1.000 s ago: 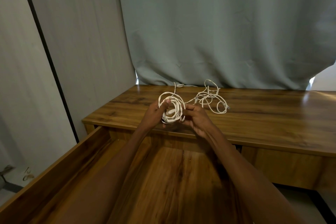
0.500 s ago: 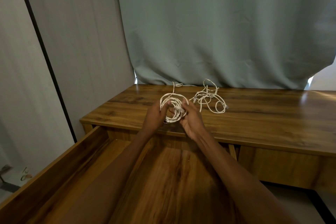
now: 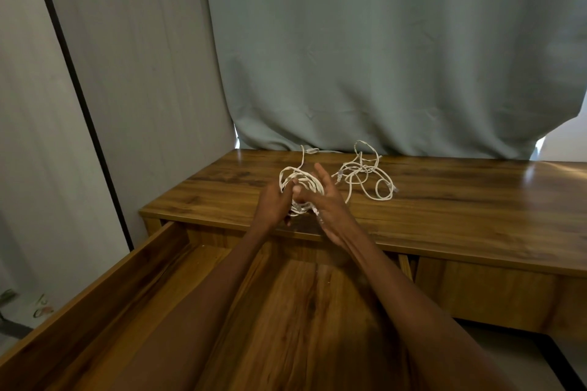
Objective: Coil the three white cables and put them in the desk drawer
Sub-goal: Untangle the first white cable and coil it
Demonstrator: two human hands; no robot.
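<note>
Step in hand: coiling of first white cable, judged near completion; no coil visible in the drawer (image 3: 104, 292)
Coil (image 3: 300, 192): held above the front edge of the desk top (image 3: 460, 200), between both hands; several loose rounds, not yet tidy
Left hand (image 3: 273, 205): gripping the left side of the coil, thumb laid over the strands, fingers curled behind
Right hand (image 3: 328, 205): spread wide, fingers straight and pointing up-left, palm against the right side of the coil; whether thumb or finger pinches a strand cannot be told
Free tail (image 3: 303, 157): running from top of coil back toward the curtain (image 3: 381, 57), end lying on the desk top
Remaining cables (image 3: 365, 174): loose tangle on the desk top, right of the coil and behind the right hand; count within the tangle not distinguishable
Drawer: pulled out below the hands
Method, grip: keep left thumb clamped across all rounds; never release before the tail is secured
Method, winding: draw tail in with right hand, lay each round beside the last at matching size; avoid twisting against the cable's natural set
Method, finish: wrap last stretch of tail around the bundle or tuck plug end through the centre
Method, placement: lower coil flat into the drawer, toward one side, leaving room for two more
Risk: springy strands likely to burst open if the clamp loosens; tail may snag the tangle when drawn in
</note>
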